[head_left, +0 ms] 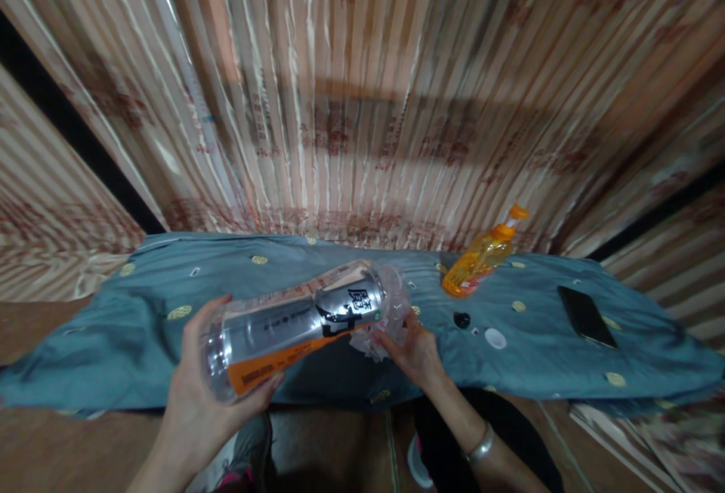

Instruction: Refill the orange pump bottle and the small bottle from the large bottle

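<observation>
Gripped labelled plastic bottle [300, 327] in left hand [198, 387]; held crumpled translucent film [368, 345] at bottle's two-o'clock end in right hand [419, 349]; saw orange pump bottle [479, 260] beyond.

Teal cloth-covered bench [136, 357] here: orange plastic pump bottle [477, 263], small black piece [462, 320], round white disc [495, 338], flat black rectangular phone [587, 316].

On my feed, most fingers of the left hand [195, 380] are hidden behind the clear plastic bottle [283, 331], whose finer print [257, 374] I can't read. Blur softens the crumpled clear film [369, 346] by the right hand [418, 351]. The small black piece [461, 320] defies identification. The striped curtain [362, 47] runs past the top edge.
</observation>
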### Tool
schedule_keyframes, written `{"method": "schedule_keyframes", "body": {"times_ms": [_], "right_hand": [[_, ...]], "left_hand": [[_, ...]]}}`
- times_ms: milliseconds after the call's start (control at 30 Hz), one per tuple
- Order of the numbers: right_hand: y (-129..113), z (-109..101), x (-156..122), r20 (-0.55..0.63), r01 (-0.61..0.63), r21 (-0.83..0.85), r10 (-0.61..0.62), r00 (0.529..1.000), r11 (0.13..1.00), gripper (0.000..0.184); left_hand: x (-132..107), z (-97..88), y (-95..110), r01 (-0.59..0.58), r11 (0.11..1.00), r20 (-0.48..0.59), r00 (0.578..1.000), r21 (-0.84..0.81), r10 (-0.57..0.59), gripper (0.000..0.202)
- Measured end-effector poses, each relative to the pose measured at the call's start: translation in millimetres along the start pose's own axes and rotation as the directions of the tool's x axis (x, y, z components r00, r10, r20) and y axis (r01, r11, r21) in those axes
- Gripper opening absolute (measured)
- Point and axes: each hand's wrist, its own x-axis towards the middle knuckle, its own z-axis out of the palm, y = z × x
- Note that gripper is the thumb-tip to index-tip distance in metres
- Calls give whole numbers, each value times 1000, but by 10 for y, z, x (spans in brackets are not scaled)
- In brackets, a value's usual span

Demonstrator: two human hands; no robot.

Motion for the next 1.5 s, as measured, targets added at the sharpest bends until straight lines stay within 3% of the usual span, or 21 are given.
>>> {"method": "schedule_keyframes", "body": {"times_ms": [867, 1500], "right_hand": [[-52, -18, 18, -16, 17, 20, -17, 1000, 1000, 42], [1, 30, -1, -45, 35, -72, -38, 998, 997, 59]], "left_hand": [[4, -1, 17, 3, 1000, -1, 1000, -13, -3, 83], [-12, 11, -9, -8, 999, -8, 1000, -39, 8, 81]]}}
